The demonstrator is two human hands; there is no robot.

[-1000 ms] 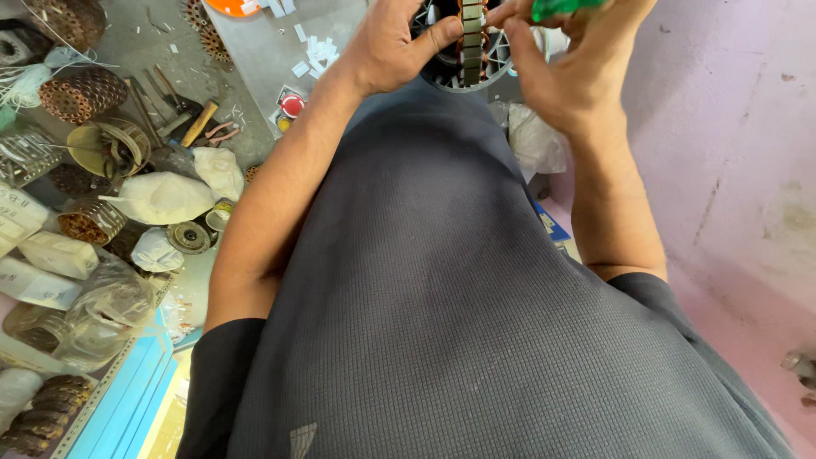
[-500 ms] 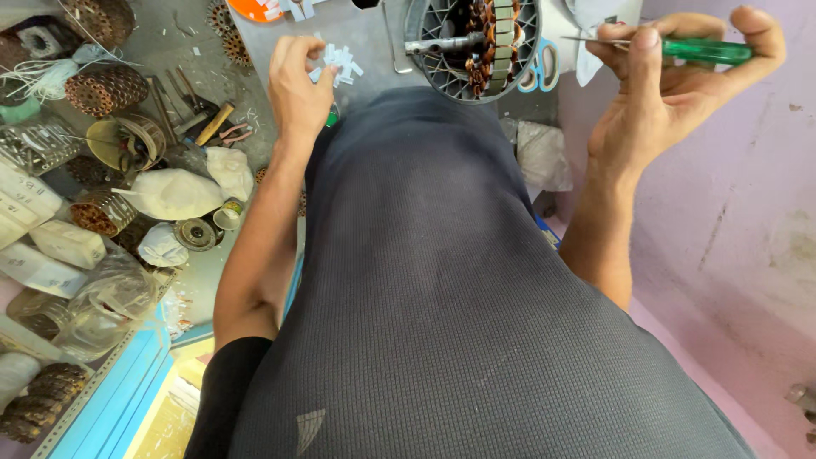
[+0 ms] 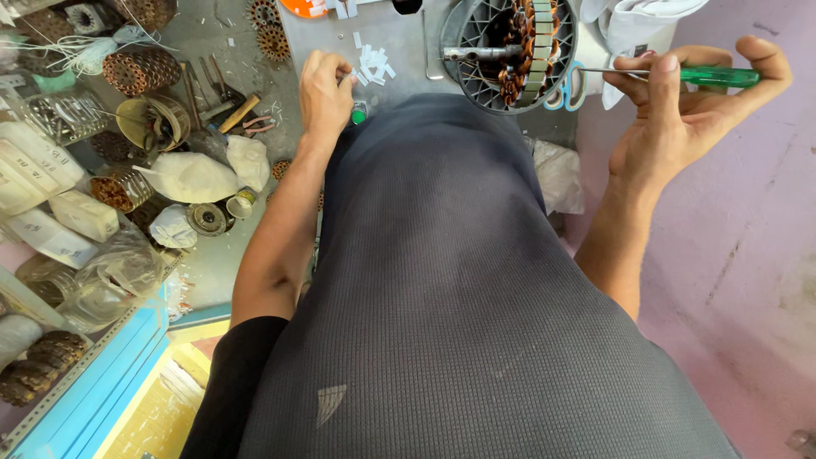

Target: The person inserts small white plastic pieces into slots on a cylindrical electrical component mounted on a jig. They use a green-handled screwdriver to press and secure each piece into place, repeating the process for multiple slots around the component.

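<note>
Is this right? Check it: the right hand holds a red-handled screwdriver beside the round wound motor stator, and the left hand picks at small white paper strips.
Not quite: in the head view the screwdriver in the right hand has a green handle, not red. The rest stands.

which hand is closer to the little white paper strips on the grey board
Left. The left hand reaches the white strips; the right hand holds a green-handled screwdriver far off, beyond the motor stator.
</note>
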